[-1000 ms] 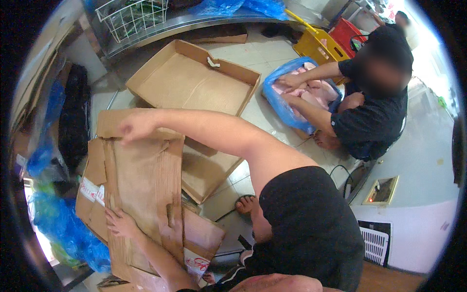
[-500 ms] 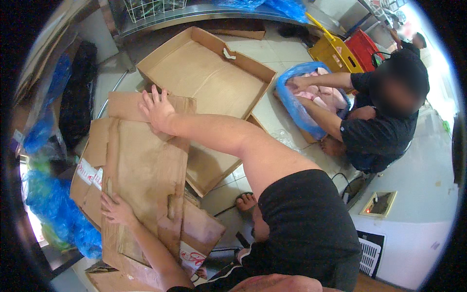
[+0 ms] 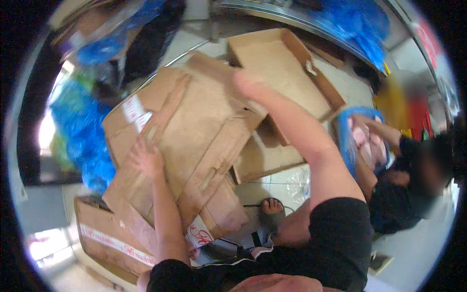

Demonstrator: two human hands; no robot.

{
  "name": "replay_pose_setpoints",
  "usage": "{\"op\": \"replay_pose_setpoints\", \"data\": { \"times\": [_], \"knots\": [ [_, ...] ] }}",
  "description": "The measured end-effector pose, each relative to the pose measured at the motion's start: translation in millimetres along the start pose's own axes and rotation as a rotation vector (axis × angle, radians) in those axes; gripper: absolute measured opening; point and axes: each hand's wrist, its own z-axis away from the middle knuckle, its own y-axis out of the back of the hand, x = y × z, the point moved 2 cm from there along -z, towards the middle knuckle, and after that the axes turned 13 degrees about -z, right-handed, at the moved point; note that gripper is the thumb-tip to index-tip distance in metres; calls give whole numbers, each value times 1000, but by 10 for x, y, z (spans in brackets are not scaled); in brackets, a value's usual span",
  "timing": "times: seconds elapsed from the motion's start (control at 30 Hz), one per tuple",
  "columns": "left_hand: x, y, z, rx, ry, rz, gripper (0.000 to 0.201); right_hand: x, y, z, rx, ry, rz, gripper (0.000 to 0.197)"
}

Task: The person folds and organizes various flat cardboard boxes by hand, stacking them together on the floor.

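A flattened brown cardboard box (image 3: 189, 121) lies in front of me, worn and creased, with taped flaps. My left hand (image 3: 147, 158) rests on its left part, fingers spread over the surface and holding nothing. At the box's far right edge, my right hand (image 3: 249, 85) touches a flap (image 3: 209, 68) that stands partly raised. Motion smears the fingers of this hand, so their grip is hidden. Beyond the flattened box lies an open, shallow cardboard tray (image 3: 277, 61), with another cardboard piece (image 3: 267, 158) below it.
To the right, a person (image 3: 404, 190) reaches into a blue-lined box (image 3: 346, 141) of pale pink pieces, perhaps raw meat. Blue plastic bags (image 3: 80, 126) lie heaped at left. A taped carton (image 3: 109, 233) sits at lower left. A metal table edge (image 3: 272, 14) runs along the back.
My view has turned left, shifting the scene rightward. The far flap, flat under my right hand before, is now lifted at an angle. My left hand stays on the cardboard.
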Motion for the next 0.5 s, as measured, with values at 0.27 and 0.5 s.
{"op": "replay_pose_setpoints", "data": {
  "times": [0.27,0.5],
  "knots": [
    [-189,119,58,-82,78,101,60,-1115,1557,924,-425,208,-173,41],
    [-89,168,72,-87,89,201,61,-1088,-996,1447,-295,402,53,89]
  ]
}}
